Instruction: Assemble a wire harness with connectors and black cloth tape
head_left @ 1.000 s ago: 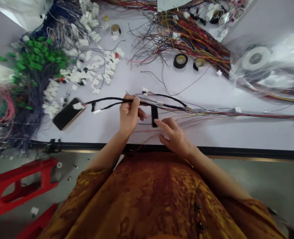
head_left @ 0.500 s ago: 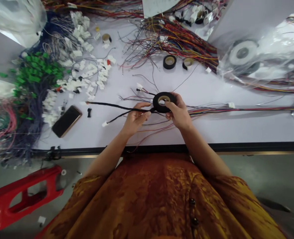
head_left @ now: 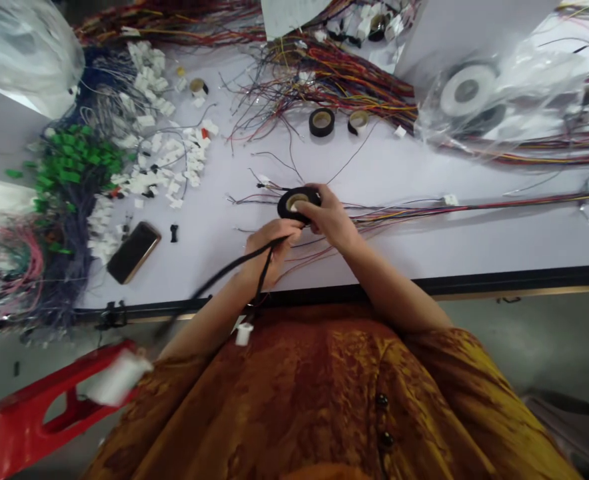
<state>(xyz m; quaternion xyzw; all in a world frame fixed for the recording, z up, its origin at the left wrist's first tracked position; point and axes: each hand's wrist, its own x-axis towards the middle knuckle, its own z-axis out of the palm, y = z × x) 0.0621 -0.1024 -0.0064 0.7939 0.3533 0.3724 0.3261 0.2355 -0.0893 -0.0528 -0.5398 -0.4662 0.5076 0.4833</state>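
A roll of black tape (head_left: 294,203) is gripped in the right hand (head_left: 328,217), fingers across its face, over the surface (head_left: 424,243). The left hand (head_left: 268,250) closes around a black-sleeved wire harness (head_left: 234,267) ending in a white connector (head_left: 243,333). Farther off, a clear plastic bag (head_left: 514,87) holds a white tape roll (head_left: 467,90) and coloured wires.

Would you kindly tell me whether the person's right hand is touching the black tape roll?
Touching. The head view shows the right hand with its fingers pressed against the black tape roll, with no gap visible between them.
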